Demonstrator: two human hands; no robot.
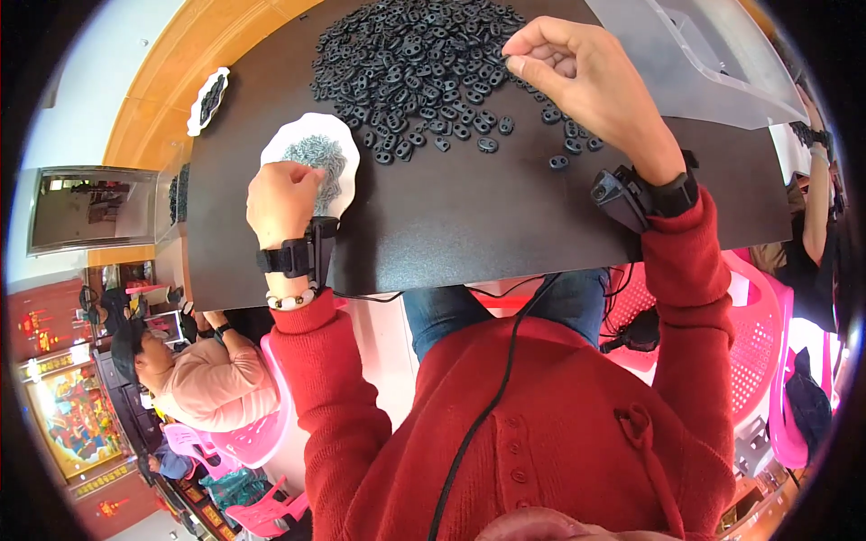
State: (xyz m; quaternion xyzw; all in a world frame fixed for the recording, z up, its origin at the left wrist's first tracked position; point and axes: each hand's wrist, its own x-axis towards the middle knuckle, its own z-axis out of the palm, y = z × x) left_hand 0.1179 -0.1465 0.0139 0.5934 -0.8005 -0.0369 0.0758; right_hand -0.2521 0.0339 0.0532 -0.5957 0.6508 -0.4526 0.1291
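My left hand [281, 200] is closed in a pinch over the near left part of a white wavy-edged plate [347, 144]. On that plate lies a heap of tiny silvery metal pieces [323, 155] that look like springs. Whatever the left fingertips hold, if anything, is too small to tell. Above the right side of a big pile of black two-holed plastic cord-lock pieces [415, 68], my right hand [582, 77] pinches thumb and forefinger together. A dark bit may show at its fingertips, but I cannot make it out.
A clear plastic bin [722, 99] stands at the table's far right. Another small white dish [196, 117] with black pieces sits at the far left. Cables hang below the dark table [433, 207]. People sit on both sides, near pink plastic chairs [753, 338].
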